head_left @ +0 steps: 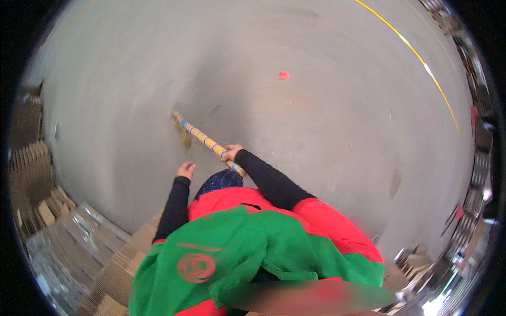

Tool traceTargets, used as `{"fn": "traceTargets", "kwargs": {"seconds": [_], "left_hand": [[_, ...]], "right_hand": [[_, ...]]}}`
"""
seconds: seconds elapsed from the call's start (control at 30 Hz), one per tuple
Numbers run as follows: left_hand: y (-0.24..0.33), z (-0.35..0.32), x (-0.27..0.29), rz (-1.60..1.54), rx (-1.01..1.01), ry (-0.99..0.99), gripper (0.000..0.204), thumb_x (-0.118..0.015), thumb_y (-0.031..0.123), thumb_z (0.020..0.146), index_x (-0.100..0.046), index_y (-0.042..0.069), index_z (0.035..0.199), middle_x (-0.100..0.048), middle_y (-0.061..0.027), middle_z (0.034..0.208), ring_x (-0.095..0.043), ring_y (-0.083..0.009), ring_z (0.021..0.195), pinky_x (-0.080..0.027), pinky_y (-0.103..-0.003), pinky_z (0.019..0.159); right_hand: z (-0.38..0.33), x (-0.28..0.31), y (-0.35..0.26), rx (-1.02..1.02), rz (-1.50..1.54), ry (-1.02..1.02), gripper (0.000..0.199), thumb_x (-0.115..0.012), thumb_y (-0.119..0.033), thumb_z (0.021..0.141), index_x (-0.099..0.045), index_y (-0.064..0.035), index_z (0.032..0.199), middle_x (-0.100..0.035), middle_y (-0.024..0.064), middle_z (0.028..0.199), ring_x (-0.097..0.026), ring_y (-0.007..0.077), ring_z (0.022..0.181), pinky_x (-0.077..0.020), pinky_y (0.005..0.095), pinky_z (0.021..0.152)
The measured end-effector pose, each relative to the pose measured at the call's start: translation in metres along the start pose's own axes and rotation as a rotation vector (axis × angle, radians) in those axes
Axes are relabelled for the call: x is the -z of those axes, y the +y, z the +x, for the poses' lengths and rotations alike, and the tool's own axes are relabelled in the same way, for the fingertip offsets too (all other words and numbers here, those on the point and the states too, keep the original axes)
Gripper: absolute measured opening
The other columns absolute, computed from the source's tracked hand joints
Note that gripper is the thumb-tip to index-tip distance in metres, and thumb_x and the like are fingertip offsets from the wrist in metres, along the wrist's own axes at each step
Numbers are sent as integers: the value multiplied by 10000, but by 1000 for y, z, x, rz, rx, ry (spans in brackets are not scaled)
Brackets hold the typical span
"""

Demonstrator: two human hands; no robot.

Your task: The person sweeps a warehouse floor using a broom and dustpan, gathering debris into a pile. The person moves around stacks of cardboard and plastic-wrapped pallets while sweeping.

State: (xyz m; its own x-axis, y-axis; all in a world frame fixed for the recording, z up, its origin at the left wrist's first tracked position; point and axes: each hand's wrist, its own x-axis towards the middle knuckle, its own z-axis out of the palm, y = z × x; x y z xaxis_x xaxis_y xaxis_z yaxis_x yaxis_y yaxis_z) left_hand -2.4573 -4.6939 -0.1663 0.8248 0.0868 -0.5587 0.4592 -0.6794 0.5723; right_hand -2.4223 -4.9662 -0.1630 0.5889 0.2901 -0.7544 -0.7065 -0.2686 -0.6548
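My right hand (231, 153) grips the yellow-and-blue striped handle of a broom (203, 138), which reaches forward and left across the grey concrete floor (295, 121). The broom's bristle head (179, 126) rests on the floor at the handle's far end. My left hand (186, 170) hangs just left of the handle with fingers loosely apart, holding nothing. Both arms wear black sleeves under a red and green garment.
Stacks of flattened brown cardboard (37, 174) and plastic-wrapped bundles (68, 242) line the left and lower left. A small red scrap (284, 75) lies on the floor ahead. A yellow line (421, 58) curves along the upper right. Shelving and clutter (474, 200) crowd the right rim.
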Motion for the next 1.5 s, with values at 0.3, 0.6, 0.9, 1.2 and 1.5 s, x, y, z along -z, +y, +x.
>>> {"fn": "traceTargets", "kwargs": {"seconds": [0.3,0.6,0.9,1.2,1.5], "left_hand": [[-80,34,53,-226,354,55,361,-552,274,737,-568,6,978,-595,-140,938,-563,-221,878,-425,-308,780],[-91,77,28,271,292,-246,442,-532,372,688,-588,16,942,-592,-142,870,-555,-249,767,-430,-338,715],[60,211,12,-281,216,-158,370,-540,220,773,-501,-3,1065,-559,-103,971,-549,-185,836,-472,-304,654],[179,257,2,186,131,-297,402,-544,282,748,-530,-1,1033,-594,-129,924,-554,-201,883,-417,-294,795],[273,243,30,-98,92,-137,357,-527,245,764,-534,15,1037,-588,-128,952,-553,-207,895,-418,-298,800]], "right_hand": [[-42,114,91,-377,658,522,893,-652,-41,638,-63,-90,1307,-564,213,846,-573,288,541,-463,425,417],[-132,189,116,-567,602,1001,152,-572,-9,614,-466,38,713,-516,145,534,-529,253,417,-431,369,371],[-191,211,-46,-303,568,724,364,-546,26,571,-440,28,919,-511,96,561,-517,203,411,-440,337,363],[22,245,-157,16,555,-115,388,-567,-319,712,-496,-42,975,-556,107,689,-561,201,580,-453,331,503],[168,330,-104,-121,-260,496,431,-540,-336,681,-519,-139,1064,-577,150,942,-561,313,831,-444,368,754]]}}
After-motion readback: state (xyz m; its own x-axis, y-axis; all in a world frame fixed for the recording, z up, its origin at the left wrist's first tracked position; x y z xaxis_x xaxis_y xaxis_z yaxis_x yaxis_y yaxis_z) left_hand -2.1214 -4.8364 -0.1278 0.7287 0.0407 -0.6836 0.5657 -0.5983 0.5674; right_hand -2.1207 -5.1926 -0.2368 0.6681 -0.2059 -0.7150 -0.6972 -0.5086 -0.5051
